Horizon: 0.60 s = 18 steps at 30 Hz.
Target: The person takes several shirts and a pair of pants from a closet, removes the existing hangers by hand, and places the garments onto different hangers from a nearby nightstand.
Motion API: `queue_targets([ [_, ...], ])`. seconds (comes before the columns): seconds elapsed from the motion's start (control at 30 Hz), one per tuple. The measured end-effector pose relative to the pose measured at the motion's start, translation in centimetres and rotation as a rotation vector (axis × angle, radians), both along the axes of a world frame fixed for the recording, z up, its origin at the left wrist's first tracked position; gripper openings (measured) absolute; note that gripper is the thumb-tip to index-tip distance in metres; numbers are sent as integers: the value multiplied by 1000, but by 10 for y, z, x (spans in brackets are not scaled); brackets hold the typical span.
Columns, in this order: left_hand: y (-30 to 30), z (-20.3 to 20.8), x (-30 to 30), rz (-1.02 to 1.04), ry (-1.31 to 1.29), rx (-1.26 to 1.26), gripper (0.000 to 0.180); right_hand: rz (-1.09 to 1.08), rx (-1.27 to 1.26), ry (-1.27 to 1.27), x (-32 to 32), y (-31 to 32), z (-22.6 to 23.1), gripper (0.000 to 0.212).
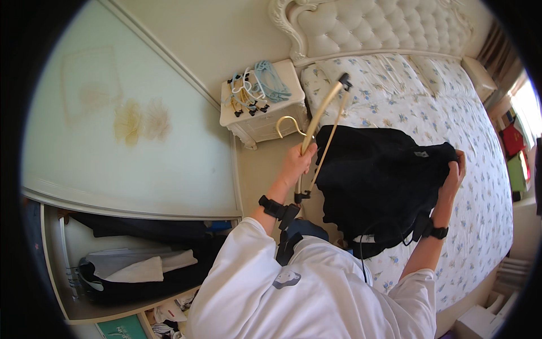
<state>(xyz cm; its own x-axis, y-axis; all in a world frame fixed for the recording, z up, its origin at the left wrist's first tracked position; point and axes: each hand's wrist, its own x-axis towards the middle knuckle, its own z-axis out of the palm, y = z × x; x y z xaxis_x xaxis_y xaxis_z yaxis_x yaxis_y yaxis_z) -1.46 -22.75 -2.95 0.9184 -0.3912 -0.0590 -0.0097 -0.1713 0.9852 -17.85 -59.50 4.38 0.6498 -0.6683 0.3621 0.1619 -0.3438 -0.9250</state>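
My left hand [299, 162] is closed round a gold-coloured clothes hanger [325, 105]. The hanger is tilted, with its curved hook toward the nightstand, a thin lower bar and black fittings at both ends. To its right a black garment [384, 175] hangs partly over the bed's near-left side, with a small pale label by its upper right edge. My right hand [453, 176] grips that upper right edge, its fingers partly behind the cloth. The garment's left edge lies right beside the hanger, and I cannot tell whether they touch. What kind of garment it is does not show.
Several hangers, blue, white and gold, lie on the white nightstand [262, 116]. The bed [463, 226] has a floral sheet and a tufted headboard [384, 28]. At the left, clothes [141, 268] hang in an open wardrobe section below a pale sliding door [186, 164]. A dark cable [363, 263] hangs before me.
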Motion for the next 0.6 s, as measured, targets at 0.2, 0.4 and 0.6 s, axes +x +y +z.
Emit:
queue_targets([
  [0.2, 90, 7, 63, -155, -440, 354, 37, 233, -413, 235, 115, 138, 57, 34],
  [0.4, 144, 58, 134, -101, -661, 516, 39, 631, -585, 444, 210, 196, 43, 61],
  [0.6, 167, 67, 200, -145, -837, 524, 35, 453, -709, 527, 277, 212, 30, 43],
])
